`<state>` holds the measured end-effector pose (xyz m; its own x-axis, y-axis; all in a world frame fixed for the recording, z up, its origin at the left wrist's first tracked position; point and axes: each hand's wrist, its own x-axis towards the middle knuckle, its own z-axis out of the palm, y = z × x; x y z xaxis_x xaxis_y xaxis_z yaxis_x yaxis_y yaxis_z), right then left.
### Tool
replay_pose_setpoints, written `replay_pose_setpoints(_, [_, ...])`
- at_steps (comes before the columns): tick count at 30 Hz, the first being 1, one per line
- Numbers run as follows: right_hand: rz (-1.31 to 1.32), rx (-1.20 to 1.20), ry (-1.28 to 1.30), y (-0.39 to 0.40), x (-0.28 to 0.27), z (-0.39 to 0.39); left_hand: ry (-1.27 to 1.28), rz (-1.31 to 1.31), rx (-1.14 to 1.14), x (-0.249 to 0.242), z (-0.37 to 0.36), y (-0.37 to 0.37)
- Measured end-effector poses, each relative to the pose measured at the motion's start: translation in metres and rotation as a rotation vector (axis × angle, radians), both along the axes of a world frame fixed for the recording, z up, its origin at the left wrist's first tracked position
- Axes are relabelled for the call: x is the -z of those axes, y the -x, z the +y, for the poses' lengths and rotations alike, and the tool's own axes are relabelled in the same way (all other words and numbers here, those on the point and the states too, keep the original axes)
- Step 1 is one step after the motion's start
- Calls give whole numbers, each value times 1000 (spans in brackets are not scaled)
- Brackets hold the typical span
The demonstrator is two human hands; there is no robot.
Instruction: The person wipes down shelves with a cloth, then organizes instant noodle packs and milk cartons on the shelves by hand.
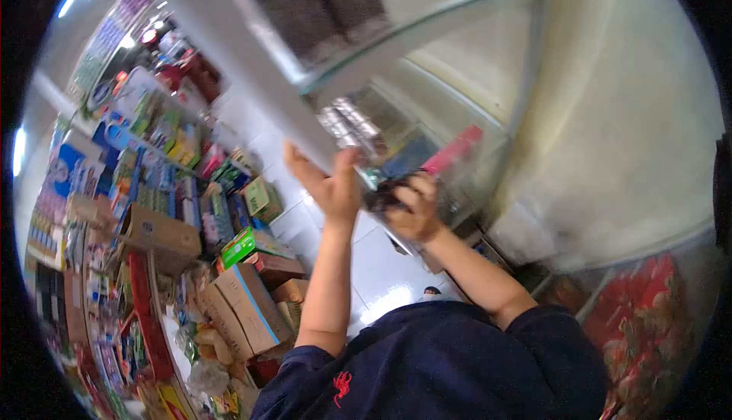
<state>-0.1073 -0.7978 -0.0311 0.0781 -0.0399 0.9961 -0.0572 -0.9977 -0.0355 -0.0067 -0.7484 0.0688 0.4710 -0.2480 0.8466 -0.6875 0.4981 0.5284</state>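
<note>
My left hand is raised beside the white post of a display case, its fingers and thumb apart and nothing in it. To the right, my right hand has its fingers curled around a dark bundle, which is too blurred to name. Just past that hand, a pink-red long box lies at an angle on the shelf. Several silvery cylindrical packs sit in the case behind my hands.
A curved glass shelf edge crosses above my hands. At left, cardboard boxes and a green box stand by packed shop shelves. Pale floor tiles show below. Red packages are piled at lower right.
</note>
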Motion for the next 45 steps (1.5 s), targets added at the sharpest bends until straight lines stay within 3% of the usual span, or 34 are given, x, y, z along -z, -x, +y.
replay_pose_setpoints(3, [12, 120, 48, 19, 0, -46, -76, 30, 15, 3, 6, 0])
replay_pose_setpoints(4, [-12, 194, 21, 29, 5, -67, -65, 142, 130, -3, 6, 7])
replay_pose_setpoints(5, [-125, 267, -41, 33, 13, -88, -60, -4, 35, -6, 6, 6])
replay_pose_setpoints(6, [-147, 341, -68, 45, 20, -114, -40, 16, 79, -6, 5, 6])
replay_pose_setpoints(9, [-288, 426, -395, 74, 14, -159, -11, 50, 150, -5, 3, 6])
replay_pose_setpoints(11, [-403, 360, -764, 86, 28, -180, -1, 72, 177, -5, 2, 6])
replay_pose_setpoints(14, [-340, 621, -731, 95, 92, -200, 29, -1, 106, -5, 1, 4])
replay_pose_setpoints(16, [-467, 533, -1017, 79, 132, -185, 2, 20, 115, -4, 1, 4])
replay_pose_setpoints(21, [-450, 411, -1317, 28, 176, -79, -4, -15, 58, -8, 4, 8])
replay_pose_setpoints(23, [-413, 263, -1494, 12, 188, -39, -46, 50, 111, -10, 5, 10])
replay_pose_setpoints(24, [-582, 74, -1774, 3, 140, -4, -69, 63, 92, -11, 7, 11])
replay_pose_setpoints(25, [-462, -8, -1864, 0, 190, 4, -87, 38, 60, -12, 7, 11])
replay_pose_setpoints(26, [-497, -217, -2034, -2, 145, 38, -110, 16, 25, -14, 8, 11])
replay_pose_setpoints(28, [-273, -917, -2495, 0, 161, 63, -156, 30, 10, -13, 9, 12])
replay_pose_setpoints(29, [-268, -1687, -2571, -1, 201, 66, -141, 2, -12, -13, 7, 11])
replay_pose_setpoints(31, [26, -1521, -2623, -18, 169, 90, -122, 4, -78, -10, 5, 12])
replay_pose_setpoints(35, [392, -1483, -2551, -37, 162, 100, -186, -75, -17, -17, 15, 8])
replay_pose_setpoints(37, [415, -1657, -2459, -47, 139, 97, -212, -160, 0, -22, 33, -3])
replay_pose_setpoints(39, [330, -2149, -2471, -63, 176, 80, -563, -201, 281, -23, 68, -17])
replay_pose_setpoints(43, [164, -1557, -2404, -97, 77, 123, -704, -194, 92, 39, 151, -44])
replay_pose_setpoints(44, [116, -1401, -2364, -105, 68, 129, -829, -41, 91, 52, 175, -56])
replay_pose_setpoints(45, [339, -1277, -2431, -119, 88, 124, -940, 125, 97, 66, 200, -64])
